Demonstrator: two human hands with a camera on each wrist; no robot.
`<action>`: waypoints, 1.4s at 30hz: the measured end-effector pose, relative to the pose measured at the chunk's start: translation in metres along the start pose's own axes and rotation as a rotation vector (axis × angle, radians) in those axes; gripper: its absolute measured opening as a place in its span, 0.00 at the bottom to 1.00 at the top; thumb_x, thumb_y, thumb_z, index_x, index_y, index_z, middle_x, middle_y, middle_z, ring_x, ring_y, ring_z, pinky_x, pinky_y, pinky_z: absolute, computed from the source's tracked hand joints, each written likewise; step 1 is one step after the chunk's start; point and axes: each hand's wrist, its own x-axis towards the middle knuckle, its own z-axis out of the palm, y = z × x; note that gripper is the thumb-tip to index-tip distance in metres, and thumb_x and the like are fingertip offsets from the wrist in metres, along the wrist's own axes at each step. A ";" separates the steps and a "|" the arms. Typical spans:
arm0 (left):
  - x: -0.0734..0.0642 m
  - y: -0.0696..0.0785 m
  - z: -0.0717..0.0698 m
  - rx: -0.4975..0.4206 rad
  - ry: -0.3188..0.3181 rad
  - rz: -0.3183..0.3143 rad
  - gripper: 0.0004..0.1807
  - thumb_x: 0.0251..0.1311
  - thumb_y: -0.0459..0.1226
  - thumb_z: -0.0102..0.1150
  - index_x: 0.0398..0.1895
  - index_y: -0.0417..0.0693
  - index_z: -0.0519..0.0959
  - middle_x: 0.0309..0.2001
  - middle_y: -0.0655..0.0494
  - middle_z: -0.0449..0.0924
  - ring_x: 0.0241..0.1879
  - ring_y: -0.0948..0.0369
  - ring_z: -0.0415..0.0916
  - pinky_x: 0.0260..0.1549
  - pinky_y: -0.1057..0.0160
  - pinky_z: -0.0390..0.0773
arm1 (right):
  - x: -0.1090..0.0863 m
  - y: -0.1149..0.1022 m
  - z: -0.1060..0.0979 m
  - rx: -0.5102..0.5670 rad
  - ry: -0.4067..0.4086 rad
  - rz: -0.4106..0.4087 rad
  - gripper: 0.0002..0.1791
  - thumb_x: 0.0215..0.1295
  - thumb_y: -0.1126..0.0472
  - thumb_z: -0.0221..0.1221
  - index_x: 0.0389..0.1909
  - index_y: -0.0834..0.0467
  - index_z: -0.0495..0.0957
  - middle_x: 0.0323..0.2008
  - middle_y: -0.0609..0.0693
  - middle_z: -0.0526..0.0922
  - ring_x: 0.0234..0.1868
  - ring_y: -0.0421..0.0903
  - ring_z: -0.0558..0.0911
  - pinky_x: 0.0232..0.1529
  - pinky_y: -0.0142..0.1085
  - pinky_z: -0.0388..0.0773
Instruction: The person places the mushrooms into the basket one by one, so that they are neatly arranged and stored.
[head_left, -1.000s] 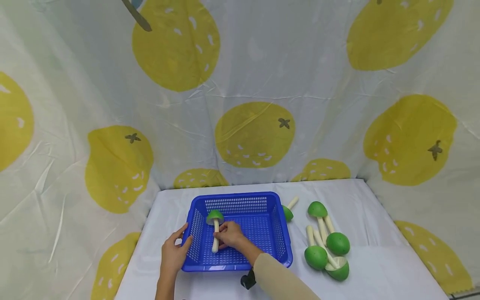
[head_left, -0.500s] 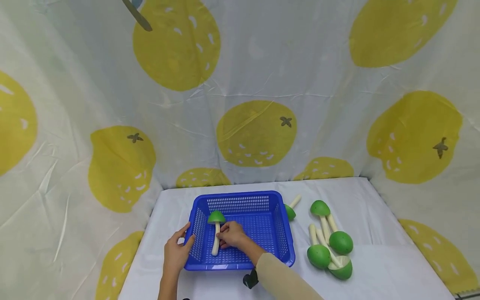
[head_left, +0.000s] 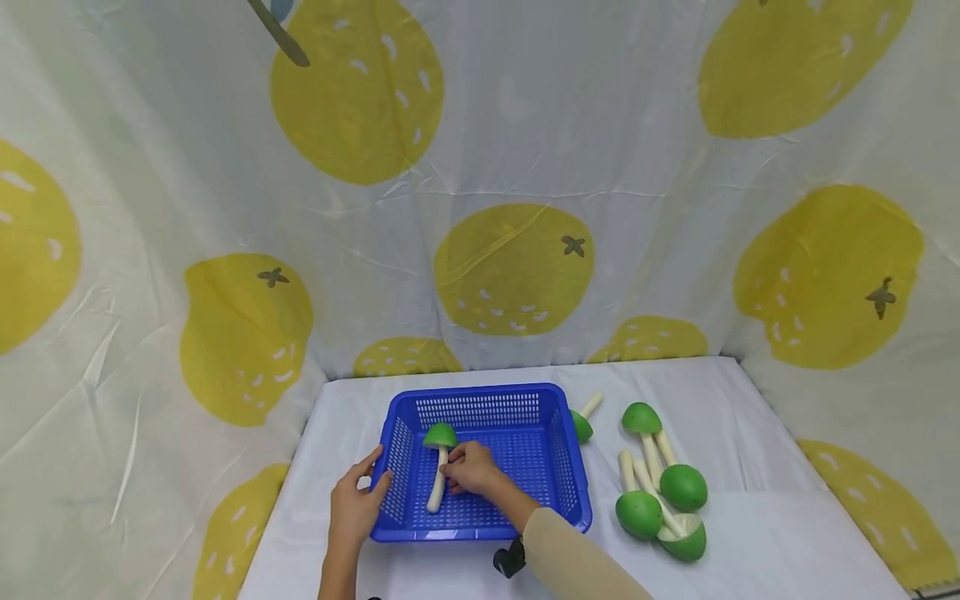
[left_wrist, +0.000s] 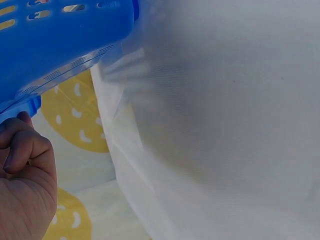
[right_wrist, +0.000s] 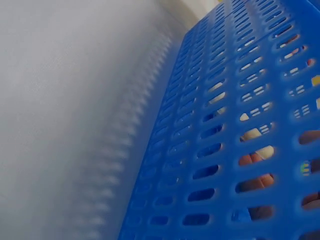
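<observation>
A blue plastic basket [head_left: 420, 534] with slotted walls stands on the white cloth in the head view. At its left side my left hand [head_left: 354, 500] grips the rim, fingers and thumb spread along it. In the left wrist view that hand [left_wrist: 27, 170] shows bent fingers below the basket's rim [left_wrist: 22, 107]. Inside the basket lies a toy mushroom [head_left: 439, 436] with a green cap and pale stem, cap toward the back. My right hand [head_left: 474, 469] reaches over the front rim and pinches the stem midway. Through the slots of the basket wall [right_wrist: 230, 125], the right wrist view shows only bits of fingers.
Right of the basket, several more green-capped mushrooms [head_left: 638, 514] lie in a loose cluster. Another mushroom [head_left: 582, 425] rests close against the basket's right wall. A lemon-print cloth [head_left: 513, 269] hangs behind. A small black object [head_left: 510, 558] shows under the right sleeve.
The mushroom has shifted slightly right inside the basket, its stem leaning more, with my right hand moving along with it. My left hand has stayed at the basket's left rim.
</observation>
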 end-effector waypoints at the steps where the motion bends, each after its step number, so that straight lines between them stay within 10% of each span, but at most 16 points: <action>1: 0.000 -0.001 0.000 0.000 -0.002 0.002 0.26 0.62 0.42 0.63 0.65 0.62 0.74 0.44 0.49 0.74 0.27 0.55 0.83 0.27 0.65 0.81 | -0.001 0.000 -0.002 -0.006 -0.002 -0.006 0.17 0.62 0.66 0.63 0.48 0.71 0.74 0.32 0.57 0.82 0.31 0.53 0.85 0.31 0.43 0.84; 42: 0.001 0.003 -0.001 0.048 0.027 0.050 0.27 0.60 0.41 0.64 0.64 0.58 0.75 0.43 0.49 0.76 0.25 0.60 0.77 0.27 0.68 0.79 | -0.040 -0.015 -0.110 -0.216 0.141 -0.235 0.18 0.63 0.54 0.63 0.50 0.60 0.79 0.40 0.54 0.83 0.36 0.57 0.86 0.33 0.43 0.83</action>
